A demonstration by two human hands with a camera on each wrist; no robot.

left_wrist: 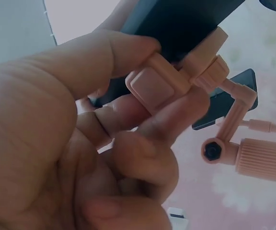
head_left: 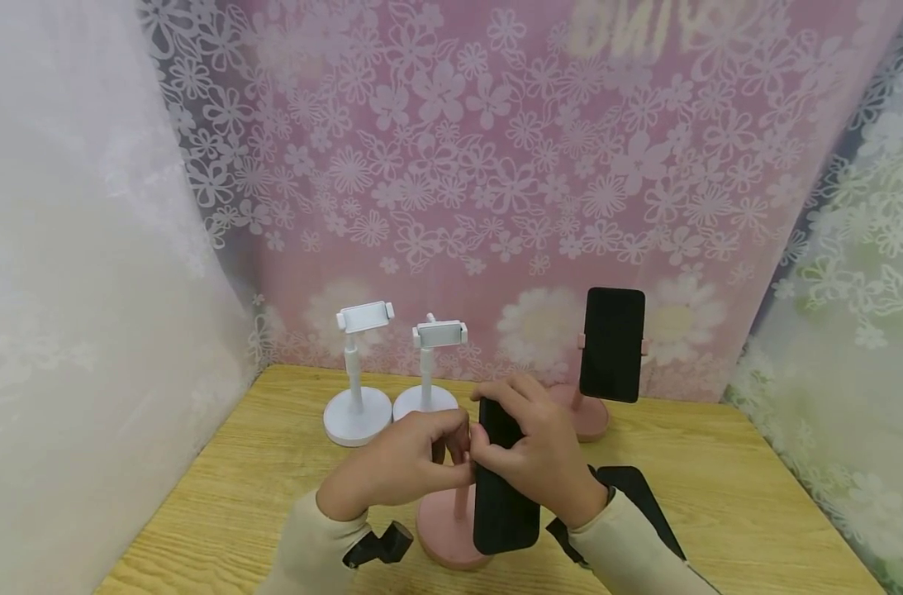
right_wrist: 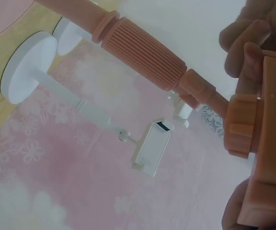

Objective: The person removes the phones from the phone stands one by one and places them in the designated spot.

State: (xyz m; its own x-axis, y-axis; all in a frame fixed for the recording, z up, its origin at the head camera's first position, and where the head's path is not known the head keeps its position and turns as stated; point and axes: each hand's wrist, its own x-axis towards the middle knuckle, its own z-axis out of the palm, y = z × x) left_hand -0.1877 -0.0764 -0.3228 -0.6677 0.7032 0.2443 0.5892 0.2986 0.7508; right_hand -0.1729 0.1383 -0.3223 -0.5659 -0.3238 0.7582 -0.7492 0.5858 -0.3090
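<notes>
A pink phone stand (head_left: 451,537) is in front of me, with a black phone (head_left: 506,516) upright at its clamp. My left hand (head_left: 406,463) pinches one end of the pink clamp (left_wrist: 152,88) between thumb and fingers, seen close in the left wrist view. My right hand (head_left: 536,446) grips the phone's upper part, its thumb at the left edge and its fingers over the top. In the right wrist view the back of the clamp (right_wrist: 274,129) joins a round knob and the ribbed pink stem (right_wrist: 145,52). The phone hides most of the clamp from the head view.
Two white phone stands (head_left: 358,413) (head_left: 439,335) stand behind my left hand. At the back right, another pink stand (head_left: 591,421) holds a black phone (head_left: 612,345). A further dark phone (head_left: 640,500) lies on the wooden table (head_left: 726,496), partly behind my right wrist. Floral curtains (head_left: 458,165) surround the table.
</notes>
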